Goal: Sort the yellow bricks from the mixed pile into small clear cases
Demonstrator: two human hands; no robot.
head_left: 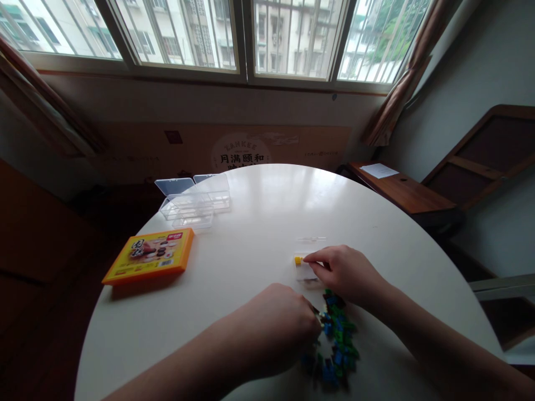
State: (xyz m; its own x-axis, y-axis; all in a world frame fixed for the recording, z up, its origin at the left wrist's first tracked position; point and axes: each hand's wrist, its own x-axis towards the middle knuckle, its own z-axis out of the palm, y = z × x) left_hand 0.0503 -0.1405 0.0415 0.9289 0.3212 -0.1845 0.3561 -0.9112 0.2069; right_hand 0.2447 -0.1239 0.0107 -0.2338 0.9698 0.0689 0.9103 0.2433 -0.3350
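Observation:
A small clear plastic box (pixel 308 274) lies on the table with a small yellow block (pixel 298 260) in its far left corner. My right hand (pixel 345 273) reaches over the box from the right, index finger and thumb pinched at the yellow block's right side. Just nearer to me is a loose pile of small blue, green and dark plastic building blocks (pixel 340 334). My left hand (pixel 284 323) is over the pile's left edge, fingers curled down; its fingertips, and whatever they hold, are mostly hidden.
On the white round table (pixel 251 245), a thin clear strip (pixel 311 239) lies beyond the small box. At the left are an orange-yellow board game box (pixel 150 256) and several clear plastic cases (pixel 188 209), some with raised lids. A wooden desk (pixel 401 186) stands beyond the table's right edge.

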